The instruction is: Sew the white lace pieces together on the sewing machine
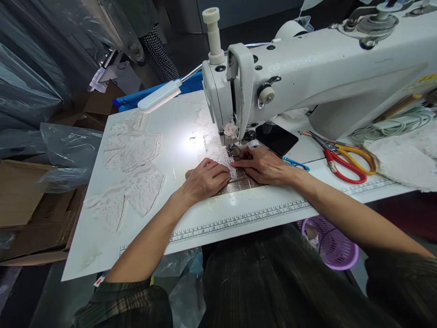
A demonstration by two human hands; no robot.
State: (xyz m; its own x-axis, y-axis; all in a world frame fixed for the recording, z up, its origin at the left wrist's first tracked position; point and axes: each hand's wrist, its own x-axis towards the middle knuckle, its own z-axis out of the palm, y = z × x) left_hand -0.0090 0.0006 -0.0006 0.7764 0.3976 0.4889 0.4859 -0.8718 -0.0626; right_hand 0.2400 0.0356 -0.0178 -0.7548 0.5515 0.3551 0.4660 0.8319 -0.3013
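Observation:
A strip of white lace fabric [218, 156] lies under the needle and presser foot [233, 150] of a white sewing machine [283, 73]. My left hand [207, 178] rests on the lace, palm down, with its fingers laid flat just left of the foot. Close on the right side of the foot is my right hand [265, 166], its index finger reaching to the lace edge and its fingers pinched together there. The fabric at the right fingertips is partly hidden by the hand. A metal plate [239, 184] shows beneath both hands.
Cut lace pieces [136, 148] lie at the table's left. Right of the machine foot are a black phone [278, 138], blue-handled snippers [296, 163], and scissors with red handles [344, 168]. A lamp [160, 96] reaches over the table. A purple basket [336, 246] hangs below.

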